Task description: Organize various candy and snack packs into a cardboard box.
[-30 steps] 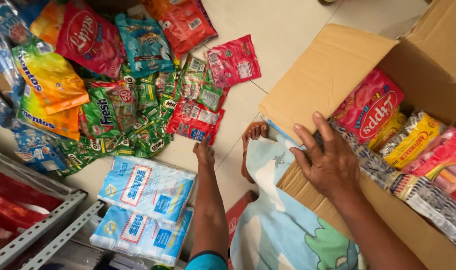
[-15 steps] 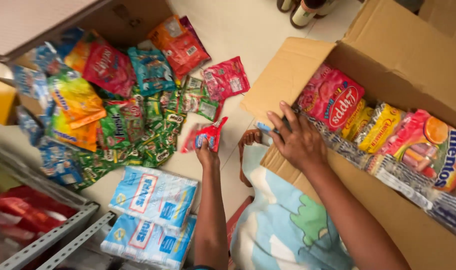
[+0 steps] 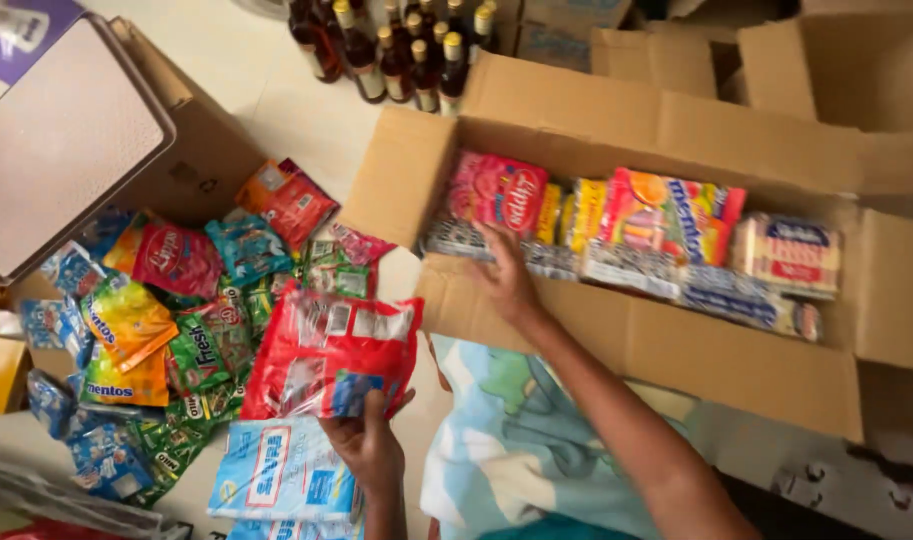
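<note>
My left hand (image 3: 368, 442) grips the bottom edge of a red and clear candy bag (image 3: 328, 350) and holds it up over the floor. My right hand (image 3: 506, 277) rests on the front wall of an open cardboard box (image 3: 666, 345), fingers spread and reaching onto the packs inside. The box holds a pink candy bag (image 3: 496, 190), yellow and orange sweet packs (image 3: 666, 215) and a white wrapped pack (image 3: 786, 255).
Many colourful candy bags (image 3: 166, 320) lie spread on the floor at the left. Blue and white packs (image 3: 276, 470) lie below them. Brown bottles (image 3: 391, 45) stand behind the box. A closed carton (image 3: 71, 140) sits at the top left. Patterned cloth (image 3: 516, 450) covers my lap.
My left hand has picked the red bag off the floor pile and raised it. My right hand slid from the box's corner further along its front wall. The view shifted toward the box.
</note>
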